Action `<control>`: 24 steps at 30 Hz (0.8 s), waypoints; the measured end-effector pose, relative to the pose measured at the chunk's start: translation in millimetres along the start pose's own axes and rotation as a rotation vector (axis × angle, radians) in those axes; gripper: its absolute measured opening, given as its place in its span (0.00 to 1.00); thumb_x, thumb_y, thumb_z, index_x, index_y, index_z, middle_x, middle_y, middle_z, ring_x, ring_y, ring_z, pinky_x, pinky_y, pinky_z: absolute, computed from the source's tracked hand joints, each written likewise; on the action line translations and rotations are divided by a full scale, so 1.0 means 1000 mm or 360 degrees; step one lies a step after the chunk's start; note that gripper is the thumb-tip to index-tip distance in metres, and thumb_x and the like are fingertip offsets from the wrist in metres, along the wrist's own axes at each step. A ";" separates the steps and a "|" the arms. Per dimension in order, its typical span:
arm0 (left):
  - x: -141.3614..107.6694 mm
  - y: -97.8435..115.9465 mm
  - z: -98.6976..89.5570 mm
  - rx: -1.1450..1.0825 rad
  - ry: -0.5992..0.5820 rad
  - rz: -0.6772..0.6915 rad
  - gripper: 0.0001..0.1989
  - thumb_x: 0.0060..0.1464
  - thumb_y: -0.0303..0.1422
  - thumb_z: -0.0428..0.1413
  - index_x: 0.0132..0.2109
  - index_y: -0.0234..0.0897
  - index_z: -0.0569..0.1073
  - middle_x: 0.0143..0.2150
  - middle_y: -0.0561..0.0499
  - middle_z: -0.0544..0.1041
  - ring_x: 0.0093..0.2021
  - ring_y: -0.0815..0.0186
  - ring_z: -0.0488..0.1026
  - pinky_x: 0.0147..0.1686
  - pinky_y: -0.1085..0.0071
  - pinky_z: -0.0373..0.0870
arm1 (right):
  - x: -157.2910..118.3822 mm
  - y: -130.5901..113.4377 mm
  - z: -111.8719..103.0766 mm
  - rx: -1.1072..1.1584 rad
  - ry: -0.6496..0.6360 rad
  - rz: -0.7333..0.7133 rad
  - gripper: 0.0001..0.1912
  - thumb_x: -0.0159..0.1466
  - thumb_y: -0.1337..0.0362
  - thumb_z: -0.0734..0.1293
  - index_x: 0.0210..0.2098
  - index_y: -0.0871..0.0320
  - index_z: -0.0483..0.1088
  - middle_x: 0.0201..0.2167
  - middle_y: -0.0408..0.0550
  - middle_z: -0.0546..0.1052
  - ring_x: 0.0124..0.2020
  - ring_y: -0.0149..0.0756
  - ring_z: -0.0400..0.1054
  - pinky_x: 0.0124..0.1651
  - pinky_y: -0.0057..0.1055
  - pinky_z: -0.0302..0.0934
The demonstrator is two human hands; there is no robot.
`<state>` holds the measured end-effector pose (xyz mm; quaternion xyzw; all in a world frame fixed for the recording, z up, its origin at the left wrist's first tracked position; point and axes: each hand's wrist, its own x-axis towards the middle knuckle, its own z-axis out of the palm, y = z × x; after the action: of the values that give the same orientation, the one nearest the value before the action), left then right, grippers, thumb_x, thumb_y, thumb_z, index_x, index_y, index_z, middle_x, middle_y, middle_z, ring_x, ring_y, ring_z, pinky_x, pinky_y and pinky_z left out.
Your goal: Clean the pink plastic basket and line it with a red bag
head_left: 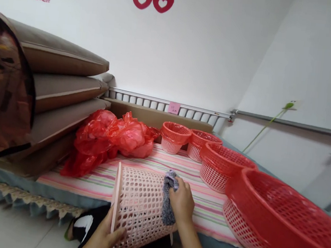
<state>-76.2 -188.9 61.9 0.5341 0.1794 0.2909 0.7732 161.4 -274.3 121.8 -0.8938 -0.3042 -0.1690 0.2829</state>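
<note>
A pale pink perforated plastic basket [142, 199] lies on its side in front of me, its rim facing left. My left hand [106, 231] grips the basket at the rim, with the thumb on the outer wall and the other fingers hidden. In my right hand [182, 199] is a grey and lilac cloth [169, 202], pressed against the basket's side near its base. Several similar baskets stand in a row on the right, lined with red plastic bags folded over their rims; the nearest one [245, 233] is largest in view.
A heap of red plastic bags [117, 135] lies on the striped cover [162, 158]. Stacked cushions [60, 88] rise at the left, partly behind a dark-edged patterned panel [5, 85]. A radiator [144, 100] runs along the back wall.
</note>
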 end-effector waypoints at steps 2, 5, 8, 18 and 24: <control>0.006 0.020 0.002 -0.0071 0.0021 0.0036 0.42 0.47 0.35 0.61 0.64 0.37 0.48 0.58 0.36 0.69 0.56 0.48 0.68 0.50 0.56 0.67 | -0.005 -0.005 0.002 0.0069 0.0000 -0.0015 0.19 0.57 0.68 0.60 0.49 0.55 0.65 0.42 0.48 0.68 0.43 0.39 0.66 0.37 0.29 0.57; 0.014 0.044 0.003 -0.0194 -0.0003 0.0066 0.37 0.49 0.31 0.57 0.63 0.37 0.50 0.58 0.37 0.68 0.54 0.49 0.69 0.46 0.59 0.70 | -0.012 -0.014 0.005 0.0192 0.0024 -0.0079 0.19 0.57 0.68 0.60 0.48 0.55 0.65 0.44 0.48 0.68 0.45 0.40 0.65 0.41 0.31 0.58; 0.018 0.044 -0.001 -0.0118 -0.0017 0.0054 0.39 0.50 0.34 0.58 0.65 0.39 0.47 0.60 0.35 0.65 0.53 0.47 0.70 0.41 0.59 0.72 | -0.016 -0.020 0.009 0.0343 0.0076 -0.0193 0.19 0.56 0.68 0.60 0.47 0.56 0.66 0.44 0.48 0.68 0.47 0.40 0.64 0.46 0.31 0.58; 0.007 -0.015 -0.041 0.0068 0.0133 0.0033 0.42 0.50 0.45 0.58 0.65 0.40 0.46 0.58 0.38 0.68 0.54 0.50 0.69 0.48 0.59 0.70 | -0.054 -0.094 0.026 0.0607 -0.0167 -0.0412 0.22 0.52 0.73 0.61 0.46 0.56 0.68 0.43 0.49 0.69 0.47 0.40 0.63 0.52 0.33 0.57; -0.004 -0.030 -0.053 0.0341 0.0322 0.0192 0.38 0.39 0.48 0.63 0.57 0.39 0.64 0.45 0.44 0.78 0.55 0.45 0.67 0.56 0.53 0.62 | -0.103 -0.154 0.024 0.0884 -0.0309 -0.0740 0.26 0.49 0.73 0.64 0.47 0.49 0.68 0.42 0.46 0.68 0.43 0.39 0.63 0.47 0.33 0.58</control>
<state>-102.2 -161.3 14.4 0.5913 0.2540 0.3683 0.6710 -12.0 -205.5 116.3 -0.7018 -0.5588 -0.0543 0.4385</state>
